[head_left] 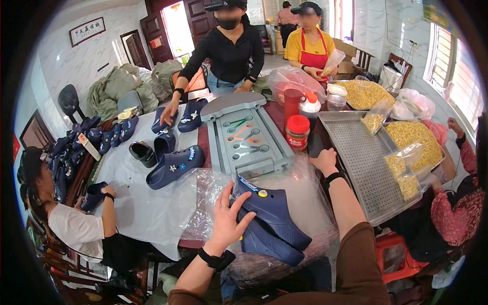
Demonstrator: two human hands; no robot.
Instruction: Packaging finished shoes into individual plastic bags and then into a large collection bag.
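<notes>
Bagging step, by the look: left hand (227, 222), fingers spread flat, presses 2 navy clogs (272, 223) on clear plastic bags (305, 195), lower centre. Right hand (325, 161) rests open on the surface, holding nothing. Next likely needs a bag opened.

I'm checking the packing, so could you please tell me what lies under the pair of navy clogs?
Crinkled clear plastic bags lie under the navy clogs, pressed by the left hand. The table beneath is mostly covered.
</notes>
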